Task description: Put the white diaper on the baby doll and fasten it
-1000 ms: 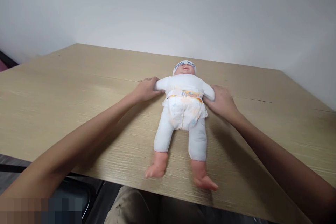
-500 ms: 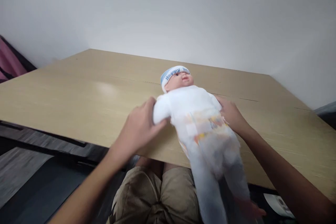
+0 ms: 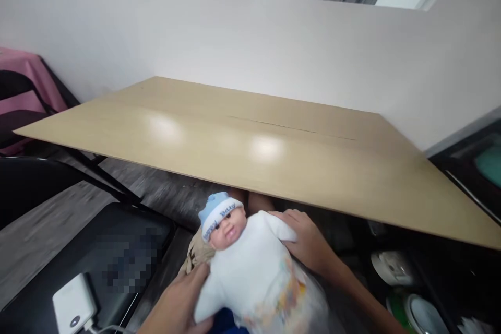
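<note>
A baby doll (image 3: 250,266) in a white suit, a printed diaper and a blue and white cap is off the table, held low in front of me over my lap. My left hand (image 3: 178,305) grips its near arm and side from the left. On the other side my right hand (image 3: 307,242) is wrapped round its far arm and shoulder. The doll's legs run out of the bottom of the view. The doll's head tilts towards the upper left.
The light wooden table (image 3: 274,151) stands beyond the doll, against a white partition wall (image 3: 250,47). A black chair (image 3: 43,182) and a white power bank (image 3: 74,305) with a cable are at the lower left. Bowls and containers (image 3: 395,269) sit low at the right.
Both hands have pulled the doll off the table towards me and down to my lap. The view has tipped up, showing the bare tabletop and the wall's top edge.
</note>
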`<act>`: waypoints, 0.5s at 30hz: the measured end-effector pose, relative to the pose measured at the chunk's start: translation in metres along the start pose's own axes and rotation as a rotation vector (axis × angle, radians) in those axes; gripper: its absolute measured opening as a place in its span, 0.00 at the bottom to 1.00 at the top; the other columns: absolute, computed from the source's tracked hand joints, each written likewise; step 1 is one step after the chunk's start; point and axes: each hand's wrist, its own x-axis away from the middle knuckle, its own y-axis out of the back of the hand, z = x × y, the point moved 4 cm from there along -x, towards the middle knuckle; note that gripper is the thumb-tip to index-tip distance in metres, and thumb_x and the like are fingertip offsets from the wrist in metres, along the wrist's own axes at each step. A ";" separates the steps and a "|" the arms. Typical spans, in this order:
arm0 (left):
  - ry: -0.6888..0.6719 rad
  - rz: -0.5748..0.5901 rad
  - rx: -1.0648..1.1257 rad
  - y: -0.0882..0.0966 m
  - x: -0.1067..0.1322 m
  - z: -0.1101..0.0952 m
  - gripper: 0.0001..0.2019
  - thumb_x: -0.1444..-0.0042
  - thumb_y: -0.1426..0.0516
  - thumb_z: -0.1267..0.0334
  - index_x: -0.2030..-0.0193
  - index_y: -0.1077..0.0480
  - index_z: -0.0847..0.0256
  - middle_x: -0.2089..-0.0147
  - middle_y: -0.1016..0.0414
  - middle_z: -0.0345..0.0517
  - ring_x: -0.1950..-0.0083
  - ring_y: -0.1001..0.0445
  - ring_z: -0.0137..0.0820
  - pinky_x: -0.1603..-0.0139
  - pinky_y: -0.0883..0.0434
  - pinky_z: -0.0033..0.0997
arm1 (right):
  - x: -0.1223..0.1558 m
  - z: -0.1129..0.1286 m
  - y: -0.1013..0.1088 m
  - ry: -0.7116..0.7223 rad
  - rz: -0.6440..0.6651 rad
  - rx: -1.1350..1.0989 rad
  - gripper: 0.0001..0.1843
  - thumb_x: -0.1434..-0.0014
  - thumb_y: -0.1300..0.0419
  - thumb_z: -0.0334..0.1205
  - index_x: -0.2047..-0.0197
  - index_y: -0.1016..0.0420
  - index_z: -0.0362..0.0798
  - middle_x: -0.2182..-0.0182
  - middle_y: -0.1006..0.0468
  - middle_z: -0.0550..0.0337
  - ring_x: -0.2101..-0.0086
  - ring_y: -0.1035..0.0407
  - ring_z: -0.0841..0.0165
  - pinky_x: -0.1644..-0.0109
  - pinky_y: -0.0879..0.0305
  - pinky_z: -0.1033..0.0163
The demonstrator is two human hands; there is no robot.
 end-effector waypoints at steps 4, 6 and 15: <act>0.125 0.092 -0.055 -0.016 0.001 0.023 0.27 0.25 0.47 0.44 0.27 0.34 0.55 0.42 0.14 0.57 0.46 0.15 0.54 0.42 0.23 0.49 | -0.003 -0.034 -0.078 -0.096 0.077 -0.162 0.28 0.36 0.35 0.36 0.33 0.17 0.55 0.42 0.14 0.53 0.42 0.24 0.54 0.34 0.29 0.50; 0.142 0.164 -0.096 -0.023 0.001 0.027 0.30 0.21 0.54 0.41 0.25 0.36 0.59 0.45 0.13 0.60 0.47 0.14 0.55 0.43 0.23 0.51 | 0.005 -0.051 -0.097 -0.132 0.046 -0.252 0.24 0.35 0.32 0.40 0.36 0.15 0.55 0.43 0.14 0.53 0.42 0.23 0.54 0.34 0.28 0.52; -0.159 -0.035 -0.417 0.030 -0.020 -0.017 0.21 0.22 0.45 0.45 0.43 0.20 0.61 0.41 0.17 0.62 0.38 0.21 0.59 0.34 0.28 0.62 | 0.057 -0.044 -0.067 -0.249 0.104 -0.620 0.24 0.23 0.40 0.60 0.53 0.11 0.50 0.55 0.11 0.54 0.53 0.19 0.58 0.45 0.25 0.55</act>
